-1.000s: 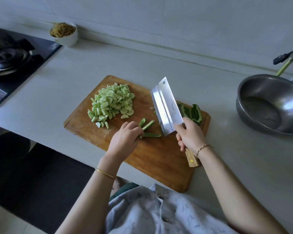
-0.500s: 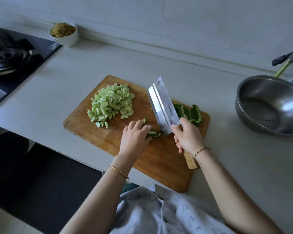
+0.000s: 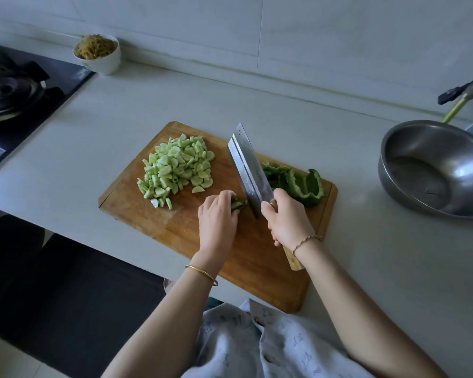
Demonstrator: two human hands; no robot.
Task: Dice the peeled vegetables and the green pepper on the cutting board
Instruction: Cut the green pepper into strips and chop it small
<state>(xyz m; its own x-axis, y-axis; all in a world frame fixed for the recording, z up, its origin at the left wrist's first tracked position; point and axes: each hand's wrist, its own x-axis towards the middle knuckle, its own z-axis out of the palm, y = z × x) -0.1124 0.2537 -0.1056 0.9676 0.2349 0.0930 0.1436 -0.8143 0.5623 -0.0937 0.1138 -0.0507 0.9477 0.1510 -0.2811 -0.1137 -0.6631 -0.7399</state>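
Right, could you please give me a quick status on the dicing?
Left hand pinning green pepper strips. Right hand gripping cleaver, blade at the strips. Uncut pepper pieces beyond blade; nothing blocking the cut.

Steel bowl (image 3: 432,170) rt; noodle cup (image 3: 100,56), stove (image 3: 14,94) lt.

Wooden cutting board (image 3: 175,233): pale diced pile (image 3: 175,170) far-left, green pepper pieces (image 3: 309,189) far-right, pepper strips (image 3: 238,205) mid-board, seemingly bunched; cleaver (image 3: 249,165) tilted, just right of them.

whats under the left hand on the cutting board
Some green pepper strips poke out beneath the left hand, beside the cleaver. How many strips, and their length, is hidden by the hand.
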